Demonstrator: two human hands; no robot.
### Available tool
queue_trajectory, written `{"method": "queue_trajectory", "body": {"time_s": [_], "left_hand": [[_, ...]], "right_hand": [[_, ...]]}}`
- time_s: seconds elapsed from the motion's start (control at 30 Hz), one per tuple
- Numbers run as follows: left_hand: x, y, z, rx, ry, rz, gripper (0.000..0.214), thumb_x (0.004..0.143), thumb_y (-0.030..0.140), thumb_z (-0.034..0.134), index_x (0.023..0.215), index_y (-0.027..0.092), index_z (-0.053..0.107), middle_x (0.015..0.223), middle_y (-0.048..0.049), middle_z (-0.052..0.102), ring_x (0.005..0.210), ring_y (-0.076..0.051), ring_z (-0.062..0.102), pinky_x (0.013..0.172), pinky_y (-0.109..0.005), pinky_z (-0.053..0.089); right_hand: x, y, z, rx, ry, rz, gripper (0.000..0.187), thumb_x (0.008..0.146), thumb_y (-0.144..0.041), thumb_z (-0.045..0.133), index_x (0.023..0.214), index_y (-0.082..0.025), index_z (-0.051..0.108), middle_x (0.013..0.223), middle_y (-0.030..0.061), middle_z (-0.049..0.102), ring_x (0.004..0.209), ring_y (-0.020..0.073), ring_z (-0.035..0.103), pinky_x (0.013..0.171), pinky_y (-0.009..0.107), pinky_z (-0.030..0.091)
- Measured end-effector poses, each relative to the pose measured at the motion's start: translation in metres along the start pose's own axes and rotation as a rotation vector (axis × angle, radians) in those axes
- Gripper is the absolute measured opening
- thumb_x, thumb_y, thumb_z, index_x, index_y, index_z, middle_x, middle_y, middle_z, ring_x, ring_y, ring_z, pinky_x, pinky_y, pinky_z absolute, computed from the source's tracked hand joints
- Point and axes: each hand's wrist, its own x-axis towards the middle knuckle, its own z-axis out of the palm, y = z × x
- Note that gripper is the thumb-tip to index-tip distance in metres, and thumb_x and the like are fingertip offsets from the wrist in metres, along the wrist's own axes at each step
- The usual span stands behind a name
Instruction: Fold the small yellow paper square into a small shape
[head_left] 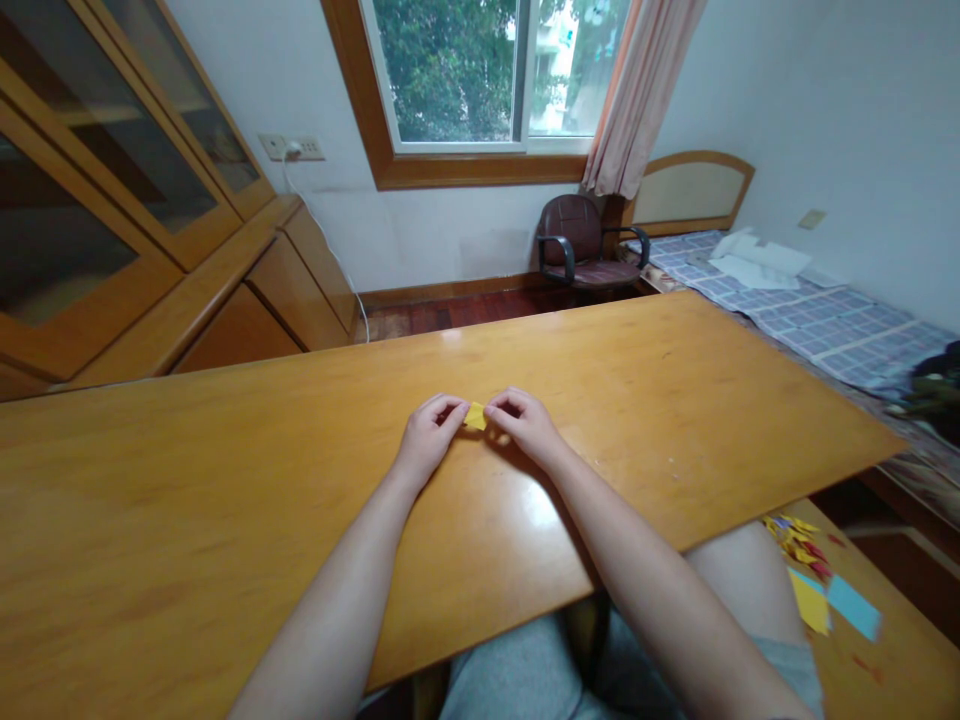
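Observation:
Between my two hands is a small piece of yellow paper [475, 416], just above the wooden table [247, 500]. My left hand [433, 432] pinches its left side between thumb and fingers. On the right side, the thumb and fingertips of my right hand [523, 424] grip the same paper. The fingertips hide both ends of it, and its folds are too small to make out.
At lower right, a lower wooden surface [907, 660] bears a pile of folded yellow and red paper pieces [799, 545], a yellow sheet [810, 602] and a light blue sheet [855, 607]. Beyond the table stand a chair [574, 240], a bed [847, 325] and a cabinet [225, 290].

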Motion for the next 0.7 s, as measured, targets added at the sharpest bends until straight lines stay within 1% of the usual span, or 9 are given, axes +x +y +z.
{"method": "queue_trajectory", "body": {"time_s": [0.17,0.33,0.47,0.57,0.7], "left_hand": [[-0.0003,-0.0017,0.001,-0.007,-0.041,0.002,0.026,0.085,0.043,0.059,0.08,0.019,0.068,0.08,-0.0027,0.068,0.077,-0.017,0.061,0.073,-0.026,0.047],[0.0,-0.0013,0.0011,0.007,-0.05,0.002,0.027,0.085,0.042,0.058,0.076,0.019,0.067,0.077,-0.0022,0.067,0.074,-0.016,0.06,0.071,-0.026,0.046],[-0.0001,-0.0008,0.0013,0.004,-0.056,0.003,0.028,0.086,0.043,0.057,0.076,0.019,0.067,0.077,-0.0023,0.067,0.075,-0.017,0.06,0.071,-0.026,0.046],[-0.0006,-0.0009,0.001,0.007,-0.063,0.009,0.027,0.086,0.042,0.057,0.077,0.019,0.068,0.077,-0.0021,0.067,0.075,-0.017,0.06,0.072,-0.026,0.046],[-0.001,-0.0012,0.0007,0.0,-0.06,0.01,0.024,0.086,0.039,0.058,0.077,0.019,0.068,0.077,-0.0017,0.067,0.075,-0.016,0.06,0.072,-0.025,0.046]], "right_hand": [[0.0006,-0.0013,0.0,-0.012,-0.024,0.01,0.019,0.084,-0.036,0.063,0.077,-0.018,0.066,0.074,0.0013,0.062,0.067,0.0137,0.059,0.064,0.026,0.047],[0.0007,-0.0058,-0.0004,-0.081,-0.014,-0.056,0.018,0.083,-0.034,0.064,0.074,-0.018,0.067,0.075,0.0016,0.063,0.072,0.0143,0.059,0.068,0.027,0.046],[-0.0004,-0.0092,0.0003,-0.116,-0.048,-0.083,0.017,0.084,-0.031,0.065,0.074,-0.018,0.067,0.074,0.0011,0.063,0.07,0.0133,0.057,0.068,0.026,0.044],[-0.0011,-0.0097,0.0011,-0.122,-0.079,-0.081,0.016,0.083,-0.031,0.066,0.074,-0.017,0.068,0.073,0.001,0.063,0.069,0.013,0.057,0.066,0.025,0.044],[-0.0012,-0.009,0.0018,-0.11,-0.083,-0.072,0.016,0.083,-0.03,0.067,0.074,-0.017,0.069,0.073,0.0009,0.063,0.069,0.013,0.057,0.066,0.025,0.044]]}}
